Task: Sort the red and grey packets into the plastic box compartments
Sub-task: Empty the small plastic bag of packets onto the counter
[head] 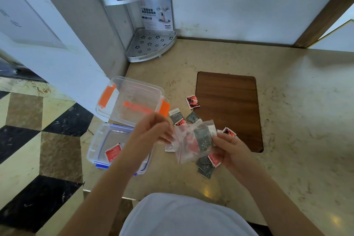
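Note:
Both hands hold a clear zip bag (188,145) above the counter, with red and grey packets still inside it. My left hand (153,130) pinches the bag's left edge. My right hand (232,149) grips its right side. Loose packets lie around and under the bag: a red packet (192,102) by the wooden board, a grey packet (206,170) near my right hand, another red packet (229,132) behind it. The clear plastic box (95,151) with blue clips stands open at the left and holds one red packet (113,152).
The box's clear lid (132,99) with orange latches lies behind the box at the counter's left edge. A brown wooden board (228,109) lies to the right of the packets. A metal corner shelf (151,44) stands in the far corner. The counter drops to a tiled floor on the left.

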